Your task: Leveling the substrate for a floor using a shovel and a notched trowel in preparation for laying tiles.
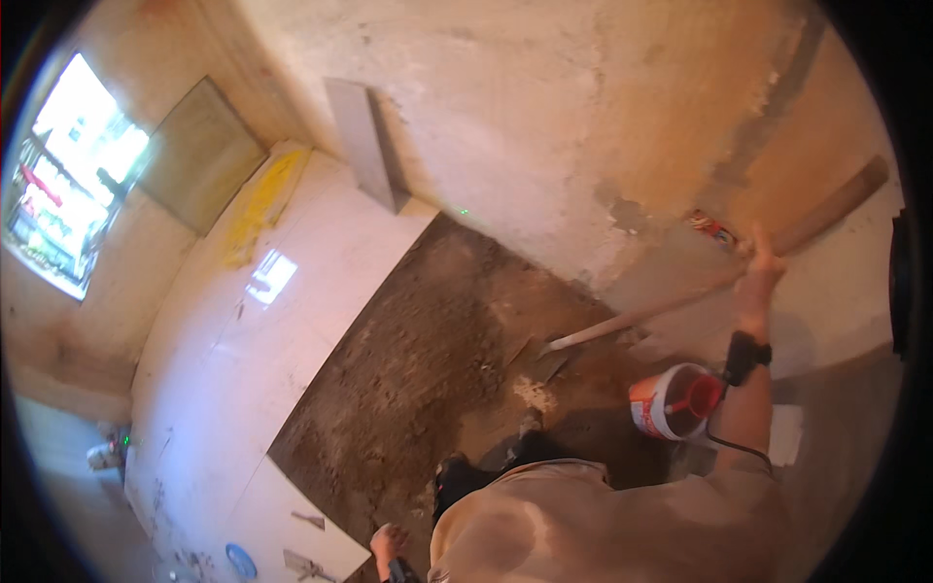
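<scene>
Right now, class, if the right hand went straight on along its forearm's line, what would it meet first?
Probably the bare wall, beyond the long pole that the right hand grips; how far off is unclear from this single view.

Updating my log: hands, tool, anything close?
Right hand gripping long-handled tool, lower end at dirt floor. Left hand near white flooring. Bucket right of that end.
</scene>
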A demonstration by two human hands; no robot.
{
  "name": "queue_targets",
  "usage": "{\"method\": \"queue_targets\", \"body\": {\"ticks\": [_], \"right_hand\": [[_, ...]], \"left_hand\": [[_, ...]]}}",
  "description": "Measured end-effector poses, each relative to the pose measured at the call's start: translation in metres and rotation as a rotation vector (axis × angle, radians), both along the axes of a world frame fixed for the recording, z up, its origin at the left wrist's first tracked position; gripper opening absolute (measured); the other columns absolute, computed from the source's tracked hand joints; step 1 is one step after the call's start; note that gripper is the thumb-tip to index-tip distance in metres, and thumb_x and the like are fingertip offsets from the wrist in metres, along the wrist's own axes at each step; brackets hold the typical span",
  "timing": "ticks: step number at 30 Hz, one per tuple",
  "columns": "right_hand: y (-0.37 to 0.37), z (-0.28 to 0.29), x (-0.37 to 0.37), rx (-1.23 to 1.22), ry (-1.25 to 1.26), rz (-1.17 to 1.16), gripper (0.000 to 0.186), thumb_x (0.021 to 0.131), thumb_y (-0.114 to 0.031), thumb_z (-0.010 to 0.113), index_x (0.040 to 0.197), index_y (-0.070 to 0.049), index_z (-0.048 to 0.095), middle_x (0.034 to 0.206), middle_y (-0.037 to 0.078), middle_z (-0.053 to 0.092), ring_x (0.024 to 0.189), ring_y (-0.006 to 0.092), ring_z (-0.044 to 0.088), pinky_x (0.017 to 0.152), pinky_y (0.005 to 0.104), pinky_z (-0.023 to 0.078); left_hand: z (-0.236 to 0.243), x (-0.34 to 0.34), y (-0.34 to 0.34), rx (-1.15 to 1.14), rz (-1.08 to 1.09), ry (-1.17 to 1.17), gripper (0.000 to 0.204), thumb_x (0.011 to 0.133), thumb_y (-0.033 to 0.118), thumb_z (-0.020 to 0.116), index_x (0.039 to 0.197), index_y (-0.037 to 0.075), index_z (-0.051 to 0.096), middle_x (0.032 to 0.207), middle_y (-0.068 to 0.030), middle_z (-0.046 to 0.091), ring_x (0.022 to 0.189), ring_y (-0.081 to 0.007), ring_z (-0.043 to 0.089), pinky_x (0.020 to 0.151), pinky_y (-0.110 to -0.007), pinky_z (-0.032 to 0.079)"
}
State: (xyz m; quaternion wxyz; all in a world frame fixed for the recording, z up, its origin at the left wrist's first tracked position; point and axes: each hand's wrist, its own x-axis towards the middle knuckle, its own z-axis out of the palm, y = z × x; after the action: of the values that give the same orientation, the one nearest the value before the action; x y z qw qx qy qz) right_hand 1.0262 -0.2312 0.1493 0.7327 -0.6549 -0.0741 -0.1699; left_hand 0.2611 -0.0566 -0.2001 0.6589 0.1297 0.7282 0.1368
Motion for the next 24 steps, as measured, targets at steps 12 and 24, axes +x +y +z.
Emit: {"method": "queue_targets", "body": {"ticks": [12, 24], "right_hand": [[0.091, 0.057, -0.129, 0.354, -0.068, 1.003, 0.017, 0.081, -0.005, 0.061, 0.087, -0.009, 0.046, 0.066, 0.002, 0.047, 0.057, 0.0106, 0.047, 0.056, 0.0274, 0.038], [0.084, 0.206, -0.115, -1.247, -0.648, 1.852, 0.027, 0.083, -0.004, 0.055, 0.11, 0.0, 0.051, 0.103, 0.017, 0.057, 0.088, 0.0245, 0.06, 0.082, 0.0314, 0.045]], "left_hand": [[0.102, 0.229, 0.058, 0.105, -0.061, -0.028, 0.015, 0.091, 0.019, 0.053, 0.098, 0.006, 0.053, 0.08, -0.0064, 0.057, 0.059, -0.0188, 0.056, 0.046, -0.031, 0.044], [0.113, 0.33, 0.096, -0.128, 0.564, -0.91, 0.038, 0.086, 0.032, 0.055, 0.108, 0.002, 0.048, 0.104, -0.0129, 0.054, 0.089, -0.0281, 0.055, 0.079, -0.043, 0.049]]}}
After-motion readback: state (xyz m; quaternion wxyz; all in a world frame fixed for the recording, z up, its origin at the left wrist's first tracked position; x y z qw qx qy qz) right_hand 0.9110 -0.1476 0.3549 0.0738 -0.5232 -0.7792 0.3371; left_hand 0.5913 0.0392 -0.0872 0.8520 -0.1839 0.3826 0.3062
